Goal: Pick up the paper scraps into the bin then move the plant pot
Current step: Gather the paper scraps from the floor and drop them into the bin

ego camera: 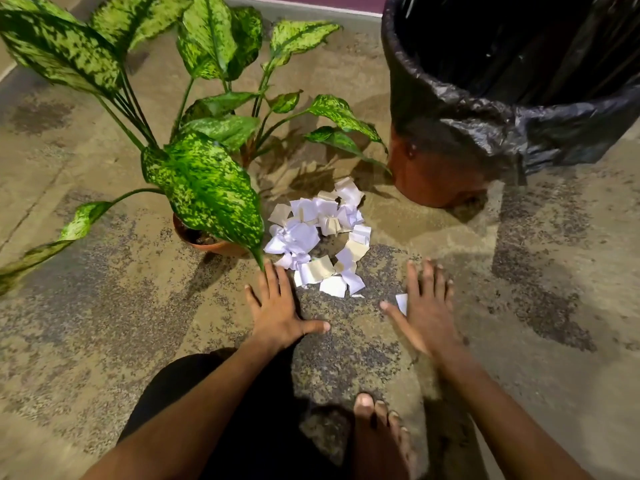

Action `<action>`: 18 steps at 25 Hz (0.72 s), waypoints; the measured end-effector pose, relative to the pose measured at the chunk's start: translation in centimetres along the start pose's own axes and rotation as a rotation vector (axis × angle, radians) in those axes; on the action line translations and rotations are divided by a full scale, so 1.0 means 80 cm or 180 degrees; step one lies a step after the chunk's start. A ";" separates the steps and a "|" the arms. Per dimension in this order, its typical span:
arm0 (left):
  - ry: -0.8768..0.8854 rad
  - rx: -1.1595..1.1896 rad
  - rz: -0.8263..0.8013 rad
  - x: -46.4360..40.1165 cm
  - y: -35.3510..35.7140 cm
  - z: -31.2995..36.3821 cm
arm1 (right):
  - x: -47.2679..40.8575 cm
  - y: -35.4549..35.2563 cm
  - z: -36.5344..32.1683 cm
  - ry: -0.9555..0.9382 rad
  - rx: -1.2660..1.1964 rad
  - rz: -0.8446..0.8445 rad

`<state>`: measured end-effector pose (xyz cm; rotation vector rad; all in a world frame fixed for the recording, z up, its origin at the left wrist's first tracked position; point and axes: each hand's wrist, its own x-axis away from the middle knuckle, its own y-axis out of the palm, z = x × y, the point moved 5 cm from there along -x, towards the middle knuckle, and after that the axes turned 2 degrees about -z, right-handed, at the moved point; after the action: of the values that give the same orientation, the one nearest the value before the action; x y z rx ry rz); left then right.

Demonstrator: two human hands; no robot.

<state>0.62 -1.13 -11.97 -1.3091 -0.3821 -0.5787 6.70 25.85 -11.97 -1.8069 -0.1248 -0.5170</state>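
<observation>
A heap of white and cream paper scraps (320, 237) lies on the concrete floor between the plant pot and the bin. My left hand (277, 310) is flat with spread fingers just below the heap's left edge. My right hand (424, 306) is flat too, at the lower right of the heap, with one stray white scrap (401, 302) beside its thumb. The terracotta plant pot (207, 242) stands left of the heap, mostly hidden under large spotted green leaves (207, 181). The bin (502, 98), lined with a black bag, stands at the upper right.
My bare foot (377, 434) and a dark-clothed knee (194, 403) are at the bottom of the view. A wall base (311, 5) runs along the top edge. Long leaves reach far left and toward the bin.
</observation>
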 end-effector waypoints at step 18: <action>0.1942 0.0683 0.1384 -0.081 -0.093 0.067 | -0.114 -0.074 -0.088 -0.1816 -0.0889 0.0947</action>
<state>-8.67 4.17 -8.58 -0.9109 0.3309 -0.5191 -5.48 22.70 -8.96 -2.1594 -0.1753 0.2131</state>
